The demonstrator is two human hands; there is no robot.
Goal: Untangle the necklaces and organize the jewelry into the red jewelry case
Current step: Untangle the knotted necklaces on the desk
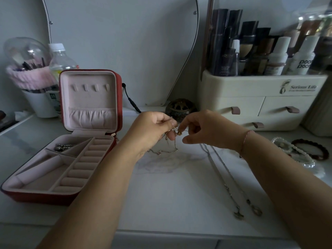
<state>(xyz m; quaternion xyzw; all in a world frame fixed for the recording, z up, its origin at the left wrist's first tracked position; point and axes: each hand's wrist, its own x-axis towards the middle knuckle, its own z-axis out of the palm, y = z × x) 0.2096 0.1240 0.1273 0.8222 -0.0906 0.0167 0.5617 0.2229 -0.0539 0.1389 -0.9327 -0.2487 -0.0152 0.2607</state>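
Note:
The red jewelry case [10, 192] lies open at the left, its pink lid upright, with a silver piece [63, 147] in a back compartment. My left hand [152, 130] and my right hand [204, 130] hold a tangled knot of thin necklaces [175, 133] between them above the white table, each pinching it with fingertips. A loop of the chain [161, 151] hangs down onto the table. Two long silver necklaces [226, 180] trail from under my right hand toward the front right, ending in pendants [239, 215].
A cream cosmetics organizer [260, 105] with drawers and bottles stands at the back right. A dark round pot [180, 109] sits behind my hands. Pearl and dark bead bracelets [305, 151] lie at the right. Brush cup [39, 103] and water bottle [60, 60] stand back left.

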